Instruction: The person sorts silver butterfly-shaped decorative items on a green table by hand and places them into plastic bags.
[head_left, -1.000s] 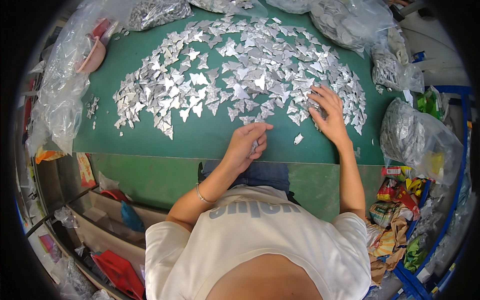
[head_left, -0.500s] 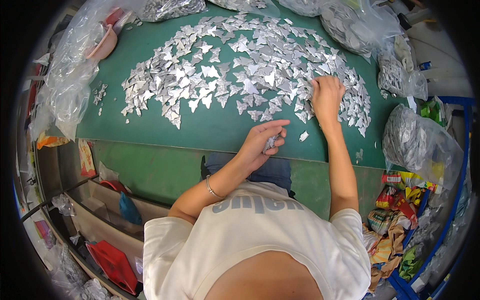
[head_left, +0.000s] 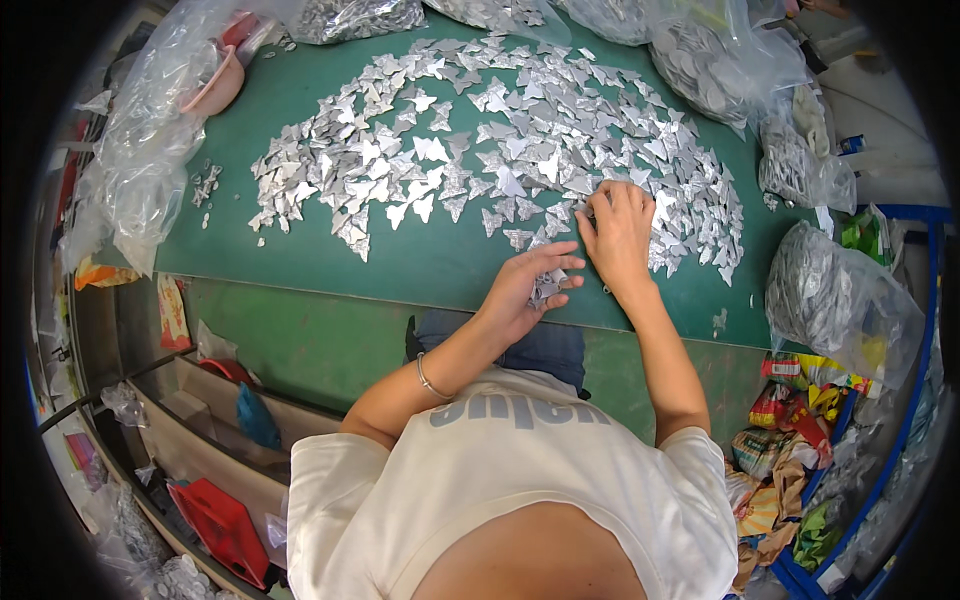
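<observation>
A wide spread of silver butterfly-shaped metal pieces (head_left: 375, 165) covers much of the green tabletop (head_left: 300, 255), heaped in places. My left hand (head_left: 522, 290), near the table's front edge, is curled around a small stack of these butterfly pieces (head_left: 546, 287), whose ends show between thumb and fingers. Just to its right, my right hand (head_left: 622, 232) reaches down with bent fingers at the near edge of the spread. Its fingertips are on or close to the pieces; whatever they pinch is hidden beneath them.
Clear plastic bags of metal parts (head_left: 705, 70) line the far and right sides. A pink bowl (head_left: 216, 85) stands at the left beside a crumpled plastic bag (head_left: 150, 160). Below left is an open drawer-like bin (head_left: 200, 430); at right, a blue frame (head_left: 880, 420) with wrappers.
My right hand has come left and nearer, out of the right part of the spread, toward my left hand. My left hand's fingers have loosened slightly around the stack.
</observation>
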